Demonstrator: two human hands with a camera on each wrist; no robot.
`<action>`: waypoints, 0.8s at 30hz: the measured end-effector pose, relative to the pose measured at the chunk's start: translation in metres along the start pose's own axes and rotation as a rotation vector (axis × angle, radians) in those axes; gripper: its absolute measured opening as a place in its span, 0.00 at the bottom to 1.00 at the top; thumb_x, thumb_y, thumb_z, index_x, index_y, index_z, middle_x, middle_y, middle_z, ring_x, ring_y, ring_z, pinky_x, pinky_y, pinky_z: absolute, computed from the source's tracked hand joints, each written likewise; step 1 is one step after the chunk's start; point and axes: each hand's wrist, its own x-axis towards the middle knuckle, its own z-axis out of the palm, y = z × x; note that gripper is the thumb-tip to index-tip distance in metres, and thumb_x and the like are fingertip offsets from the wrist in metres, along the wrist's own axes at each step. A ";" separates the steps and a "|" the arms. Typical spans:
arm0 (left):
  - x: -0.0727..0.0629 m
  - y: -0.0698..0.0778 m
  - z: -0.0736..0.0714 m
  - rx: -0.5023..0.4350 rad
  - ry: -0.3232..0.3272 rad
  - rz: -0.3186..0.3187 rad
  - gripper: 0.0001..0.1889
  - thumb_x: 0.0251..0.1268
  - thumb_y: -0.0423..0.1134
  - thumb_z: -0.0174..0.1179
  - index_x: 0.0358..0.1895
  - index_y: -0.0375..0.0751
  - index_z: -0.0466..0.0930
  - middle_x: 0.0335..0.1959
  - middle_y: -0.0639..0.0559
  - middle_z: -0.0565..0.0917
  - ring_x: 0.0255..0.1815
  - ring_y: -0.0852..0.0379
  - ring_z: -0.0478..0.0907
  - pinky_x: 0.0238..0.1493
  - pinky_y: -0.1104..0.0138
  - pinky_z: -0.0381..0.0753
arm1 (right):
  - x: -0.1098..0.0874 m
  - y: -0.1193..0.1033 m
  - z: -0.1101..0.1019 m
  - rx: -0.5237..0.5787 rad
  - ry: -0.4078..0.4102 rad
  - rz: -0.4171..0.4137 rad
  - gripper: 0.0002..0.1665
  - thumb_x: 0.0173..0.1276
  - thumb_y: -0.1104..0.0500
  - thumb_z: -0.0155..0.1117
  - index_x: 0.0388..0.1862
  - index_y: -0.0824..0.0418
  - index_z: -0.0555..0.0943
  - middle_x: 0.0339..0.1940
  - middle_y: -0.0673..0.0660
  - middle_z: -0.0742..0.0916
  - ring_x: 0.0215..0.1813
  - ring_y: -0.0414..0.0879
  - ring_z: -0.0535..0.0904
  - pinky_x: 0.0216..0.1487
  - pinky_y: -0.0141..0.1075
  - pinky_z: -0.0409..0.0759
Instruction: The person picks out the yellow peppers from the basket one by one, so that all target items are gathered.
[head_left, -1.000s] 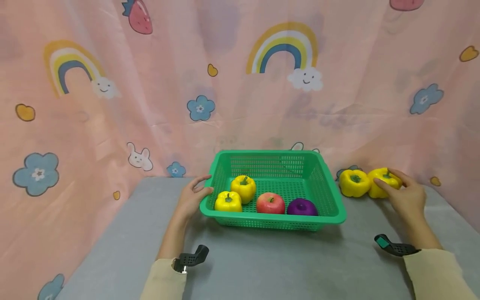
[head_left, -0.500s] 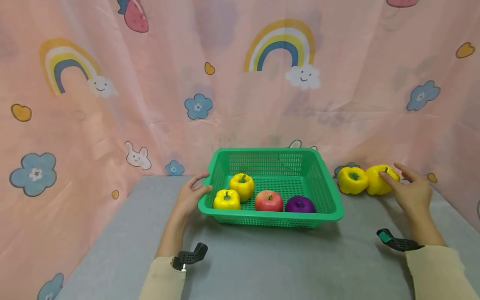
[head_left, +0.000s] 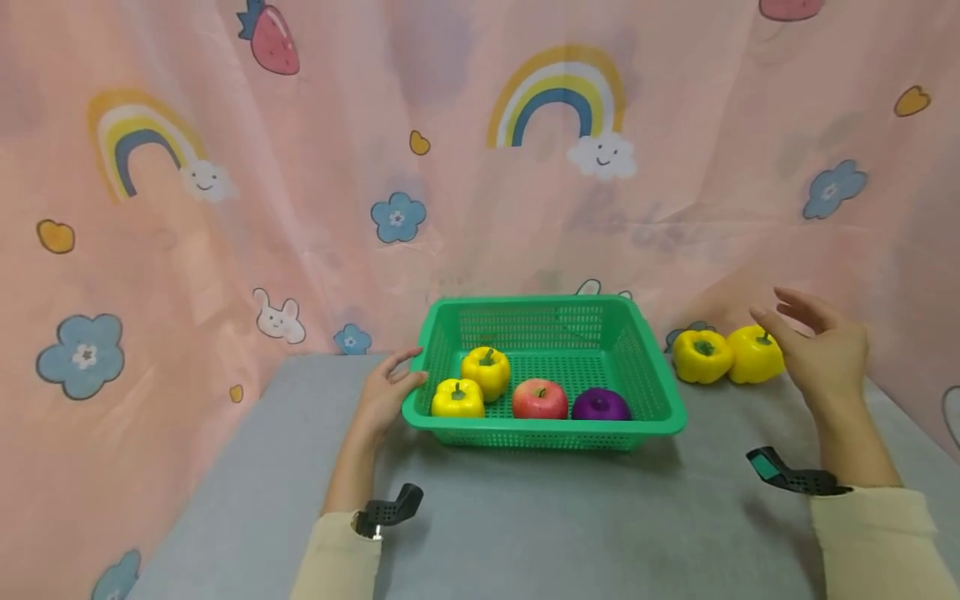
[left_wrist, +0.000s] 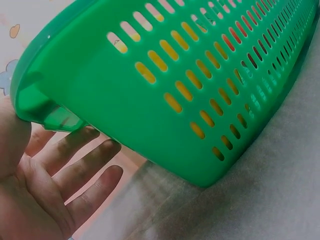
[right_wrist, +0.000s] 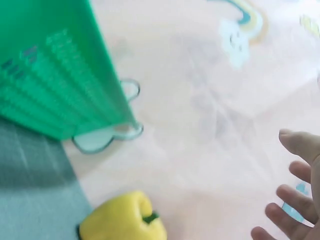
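In the head view, a green plastic basket stands on the grey table. My left hand grips its left rim; in the left wrist view, several fingers extend below the rim. Inside the basket lie two yellow bell peppers, a red apple and a round purple fruit or vegetable. To the basket's right, two more yellow bell peppers sit side by side. Above and right of them, my right hand is raised with fingers spread and holds nothing.
A pink patterned curtain hangs right behind the grey table. A black strap device is on each wrist, the right one near the sleeve cuff. The basket's right side stands close to the outside peppers.
My right hand has let go of the rightmost bell pepper and lifted up and away from it. The pepper stays beside the other one. My left hand stays at the basket rim.
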 end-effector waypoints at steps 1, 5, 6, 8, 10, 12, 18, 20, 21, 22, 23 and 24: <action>-0.001 -0.001 0.000 -0.002 -0.001 0.000 0.27 0.69 0.42 0.62 0.70 0.56 0.73 0.70 0.39 0.76 0.69 0.42 0.77 0.60 0.58 0.80 | -0.003 -0.004 0.001 -0.019 -0.019 -0.046 0.33 0.69 0.38 0.64 0.72 0.41 0.74 0.73 0.39 0.77 0.61 0.26 0.71 0.59 0.19 0.73; -0.001 -0.004 0.001 -0.010 0.009 0.000 0.27 0.68 0.42 0.62 0.70 0.55 0.73 0.71 0.38 0.75 0.72 0.41 0.73 0.67 0.50 0.75 | -0.012 -0.019 0.004 -0.045 -0.086 -0.169 0.33 0.71 0.38 0.61 0.73 0.44 0.73 0.72 0.42 0.78 0.59 0.24 0.70 0.63 0.27 0.75; -0.001 -0.003 0.002 -0.014 0.011 -0.001 0.27 0.67 0.42 0.62 0.70 0.55 0.73 0.71 0.38 0.75 0.72 0.40 0.73 0.69 0.49 0.73 | -0.014 -0.023 0.006 -0.037 -0.096 -0.189 0.33 0.72 0.38 0.61 0.73 0.44 0.74 0.72 0.42 0.79 0.58 0.24 0.69 0.65 0.32 0.75; 0.000 -0.002 0.002 -0.017 0.014 -0.004 0.27 0.67 0.42 0.62 0.70 0.56 0.73 0.71 0.38 0.75 0.71 0.41 0.74 0.67 0.50 0.75 | -0.018 -0.033 0.010 -0.014 -0.115 -0.227 0.32 0.72 0.39 0.62 0.72 0.46 0.75 0.71 0.43 0.79 0.58 0.24 0.69 0.68 0.40 0.75; 0.000 -0.001 0.003 -0.020 0.015 -0.002 0.27 0.67 0.42 0.62 0.69 0.56 0.74 0.70 0.39 0.77 0.68 0.41 0.77 0.62 0.55 0.79 | -0.021 -0.042 0.014 -0.006 -0.130 -0.263 0.32 0.72 0.40 0.63 0.72 0.48 0.75 0.71 0.44 0.80 0.58 0.25 0.70 0.70 0.49 0.74; 0.000 0.000 0.003 -0.022 0.015 0.000 0.27 0.67 0.41 0.62 0.69 0.55 0.74 0.69 0.39 0.78 0.65 0.42 0.80 0.55 0.61 0.82 | -0.023 -0.052 0.020 0.007 -0.154 -0.290 0.32 0.72 0.41 0.63 0.72 0.48 0.75 0.72 0.46 0.79 0.61 0.30 0.72 0.70 0.55 0.72; -0.002 -0.002 0.002 -0.018 0.031 -0.008 0.26 0.67 0.41 0.62 0.69 0.54 0.74 0.69 0.39 0.78 0.63 0.44 0.82 0.45 0.69 0.82 | -0.031 -0.088 0.038 -0.004 -0.271 -0.392 0.33 0.73 0.43 0.63 0.73 0.52 0.74 0.75 0.57 0.76 0.72 0.54 0.72 0.69 0.59 0.73; -0.002 -0.002 0.001 -0.005 0.039 -0.007 0.26 0.67 0.41 0.62 0.69 0.54 0.75 0.69 0.39 0.77 0.64 0.43 0.81 0.45 0.69 0.81 | -0.035 -0.099 0.043 -0.001 -0.303 -0.425 0.33 0.72 0.44 0.63 0.72 0.55 0.75 0.75 0.58 0.76 0.73 0.56 0.71 0.68 0.58 0.73; -0.002 -0.002 0.001 -0.001 0.040 -0.006 0.25 0.68 0.41 0.62 0.69 0.55 0.75 0.69 0.39 0.77 0.64 0.43 0.81 0.45 0.69 0.81 | -0.036 -0.103 0.046 -0.002 -0.315 -0.440 0.32 0.72 0.44 0.64 0.71 0.55 0.75 0.75 0.58 0.76 0.73 0.56 0.71 0.68 0.57 0.73; -0.001 -0.002 0.002 0.002 0.040 -0.005 0.26 0.67 0.41 0.62 0.69 0.55 0.75 0.69 0.39 0.77 0.64 0.43 0.81 0.46 0.69 0.81 | -0.038 -0.107 0.049 0.002 -0.327 -0.448 0.32 0.72 0.44 0.64 0.71 0.55 0.75 0.75 0.58 0.76 0.73 0.56 0.71 0.68 0.57 0.73; 0.000 -0.002 0.002 0.002 0.036 -0.003 0.26 0.68 0.42 0.62 0.69 0.55 0.74 0.69 0.39 0.77 0.64 0.43 0.80 0.46 0.68 0.81 | -0.039 -0.111 0.052 0.005 -0.342 -0.456 0.32 0.72 0.44 0.64 0.71 0.55 0.75 0.75 0.58 0.75 0.73 0.56 0.71 0.69 0.57 0.73; 0.000 -0.001 0.003 0.000 0.030 0.000 0.26 0.68 0.42 0.62 0.69 0.55 0.74 0.70 0.39 0.77 0.64 0.43 0.80 0.47 0.68 0.82 | -0.041 -0.114 0.055 0.013 -0.360 -0.469 0.32 0.73 0.45 0.64 0.72 0.56 0.75 0.75 0.59 0.75 0.73 0.57 0.71 0.68 0.58 0.73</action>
